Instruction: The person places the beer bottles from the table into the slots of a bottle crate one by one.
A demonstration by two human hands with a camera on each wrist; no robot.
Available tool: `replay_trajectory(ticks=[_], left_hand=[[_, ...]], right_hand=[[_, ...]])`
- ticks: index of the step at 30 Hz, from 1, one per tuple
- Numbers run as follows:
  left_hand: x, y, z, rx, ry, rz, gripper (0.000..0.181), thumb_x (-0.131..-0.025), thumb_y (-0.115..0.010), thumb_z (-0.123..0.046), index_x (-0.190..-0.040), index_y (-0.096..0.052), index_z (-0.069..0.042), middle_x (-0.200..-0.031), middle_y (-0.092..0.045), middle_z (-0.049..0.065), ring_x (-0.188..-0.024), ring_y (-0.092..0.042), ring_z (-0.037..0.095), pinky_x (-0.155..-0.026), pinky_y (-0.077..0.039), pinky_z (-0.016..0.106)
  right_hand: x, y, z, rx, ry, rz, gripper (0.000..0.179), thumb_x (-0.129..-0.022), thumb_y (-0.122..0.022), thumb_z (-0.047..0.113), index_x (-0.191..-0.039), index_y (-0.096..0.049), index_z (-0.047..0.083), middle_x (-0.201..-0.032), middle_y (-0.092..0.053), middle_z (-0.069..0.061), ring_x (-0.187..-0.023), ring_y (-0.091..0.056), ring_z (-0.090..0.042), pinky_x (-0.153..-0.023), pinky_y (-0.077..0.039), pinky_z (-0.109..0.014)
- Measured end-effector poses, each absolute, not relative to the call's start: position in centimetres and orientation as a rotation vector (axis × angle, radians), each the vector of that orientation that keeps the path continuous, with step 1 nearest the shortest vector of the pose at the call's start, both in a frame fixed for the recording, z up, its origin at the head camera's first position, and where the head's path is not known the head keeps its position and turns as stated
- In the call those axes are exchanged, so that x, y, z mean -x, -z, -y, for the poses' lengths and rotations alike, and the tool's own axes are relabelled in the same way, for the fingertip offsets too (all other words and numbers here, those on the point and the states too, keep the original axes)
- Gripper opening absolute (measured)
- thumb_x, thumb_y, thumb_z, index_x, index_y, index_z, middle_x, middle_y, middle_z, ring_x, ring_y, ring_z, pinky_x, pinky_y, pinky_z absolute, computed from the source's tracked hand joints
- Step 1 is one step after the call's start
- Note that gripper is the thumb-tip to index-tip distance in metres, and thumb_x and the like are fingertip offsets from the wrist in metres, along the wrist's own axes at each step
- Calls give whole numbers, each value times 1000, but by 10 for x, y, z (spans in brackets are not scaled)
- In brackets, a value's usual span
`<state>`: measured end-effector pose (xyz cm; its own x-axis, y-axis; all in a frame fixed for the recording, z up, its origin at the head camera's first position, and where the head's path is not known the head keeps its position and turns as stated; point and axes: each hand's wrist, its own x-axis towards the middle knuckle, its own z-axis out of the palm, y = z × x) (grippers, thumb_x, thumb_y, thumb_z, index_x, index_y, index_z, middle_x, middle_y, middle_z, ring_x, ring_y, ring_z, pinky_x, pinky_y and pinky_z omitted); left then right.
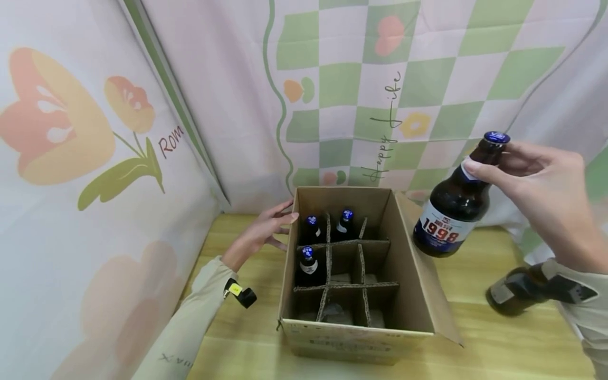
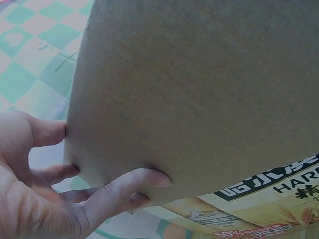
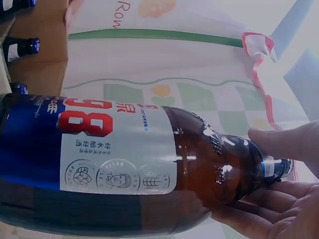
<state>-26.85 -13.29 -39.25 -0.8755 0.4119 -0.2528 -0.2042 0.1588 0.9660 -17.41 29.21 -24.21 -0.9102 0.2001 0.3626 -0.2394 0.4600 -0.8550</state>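
My right hand (image 1: pixel 546 184) holds a brown beer bottle (image 1: pixel 451 206) by its neck, tilted, above the right side of an open cardboard box (image 1: pixel 356 340). The bottle has a blue cap and a white and blue "1998" label; its label also fills much of the right wrist view. My left hand (image 1: pixel 261 232) rests against the outside of the box's left wall. In the left wrist view its spread fingers (image 2: pixel 124 186) touch the plain brown cardboard near a corner. Inside the box, capped bottles (image 1: pixel 309 266) stand in the left column and back middle compartment.
Cardboard dividers (image 1: pixel 361 287) split the box into compartments. Its right flap (image 1: pixel 432 285) hangs outward. Another brown bottle (image 1: pixel 510 293) is on the wooden table (image 1: pixel 247 332) at right, partly hidden by my forearm. Printed curtains (image 1: pixel 342 126) hang behind and at left.
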Motion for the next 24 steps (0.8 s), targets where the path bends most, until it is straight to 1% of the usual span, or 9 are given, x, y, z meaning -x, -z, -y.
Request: replay_trajectory(ticks=[3,6,11,14,18,21,24], left_hand=[[269,393,133,-199,-1767,-1983,73,-108,-60,-31,-169,-21,-26,-171,-29,14,-145,-42,52,-71,-67,40],[269,395,133,-208,-1768,-1976,73,-108,-60,-31,-169,-21,-26,-171,-27,15,-145,-41,53,-74,-67,42],[266,394,136,-191,-1770,-1983,72,-108,-59,-30,-169,-20,-27,-171,-27,16,-145,-41,54,-73,-67,41],[264,391,136,-185,-1771,-1990,72,-108,-59,-31,-169,-21,-28,-170,-29,15,-144,-42,53,-71,-67,40],[265,390,134,-207,-1767,-1984,73,-108,-59,-31,-169,-20,-27,-172,-27,13,-145,-42,52,-71,-67,39],[267,391,132,-215,-1769,-1982,73,-108,-59,-30,-169,-19,-25,-172,-26,14,-144,-42,52,-71,-67,40],[268,391,131,-219,-1770,-1986,73,-108,-59,-31,-169,-19,-25,-171,-26,16,-144,-43,53,-71,-67,40]], right_hand=[[177,239,-287,-44,-1458,2294,48,-87,-88,15,-132,-74,12,-100,-80,18,-93,-73,7,-85,-47,-1],[179,236,-279,-87,-1483,2267,45,-86,-88,11,-129,-75,12,-101,-80,17,-92,-74,6,-84,-48,-2],[183,233,-259,-246,-1563,2145,39,-83,-88,2,-121,-77,1,-97,-82,6,-87,-77,-2,-83,-55,-7],[184,234,-245,-316,-1541,2123,38,-83,-88,2,-119,-77,-3,-97,-82,2,-85,-78,-6,-80,-58,-10],[181,234,-231,-318,-1427,2230,38,-84,-89,10,-119,-78,2,-97,-82,6,-86,-77,-4,-79,-58,-10],[180,232,-225,-307,-1381,2316,40,-85,-90,17,-122,-78,9,-97,-81,12,-88,-76,-3,-80,-56,-8],[180,231,-220,-297,-1373,2363,42,-85,-90,21,-125,-77,14,-96,-81,15,-89,-76,-2,-81,-53,-7]])
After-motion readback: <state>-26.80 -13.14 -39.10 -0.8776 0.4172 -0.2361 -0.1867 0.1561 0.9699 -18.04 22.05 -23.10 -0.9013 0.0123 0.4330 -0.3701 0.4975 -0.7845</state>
